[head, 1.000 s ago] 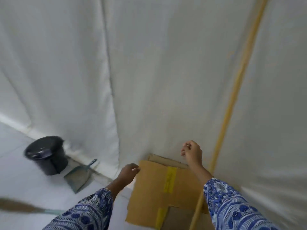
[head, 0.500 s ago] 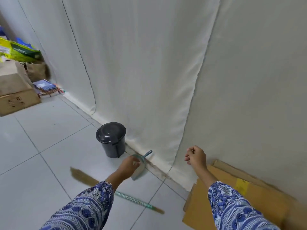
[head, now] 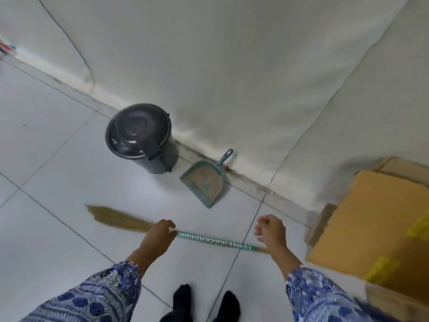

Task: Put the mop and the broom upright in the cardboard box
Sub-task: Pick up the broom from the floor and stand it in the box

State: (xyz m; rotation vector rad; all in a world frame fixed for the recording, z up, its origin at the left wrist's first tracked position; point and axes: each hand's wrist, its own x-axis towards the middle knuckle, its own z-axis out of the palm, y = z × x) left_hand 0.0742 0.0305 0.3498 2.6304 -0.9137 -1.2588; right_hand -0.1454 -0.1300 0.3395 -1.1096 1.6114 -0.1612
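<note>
The broom (head: pixel 216 241) lies flat on the white tiled floor, straw bristles to the left and green patterned handle to the right. My left hand (head: pixel 160 235) hovers over the spot where bristles meet handle, fingers curled, and hides that part. My right hand (head: pixel 270 231) is a loose fist above the handle's right end, holding nothing. The cardboard box (head: pixel 373 219) stands at the right against the white curtain, with yellow tape on its flap. No mop shows in this view.
A dark grey lidded bin (head: pixel 139 135) stands by the curtain's foot, with a green dustpan (head: pixel 206 182) leaning beside it. My feet in black socks (head: pixel 183 300) are at the bottom. White fabric (head: pixel 232 66) covers the wall behind.
The view has swung from the box and the yellow pole leftward and down to the floor. The broom now lies straight under both hands, which have lowered toward it.
</note>
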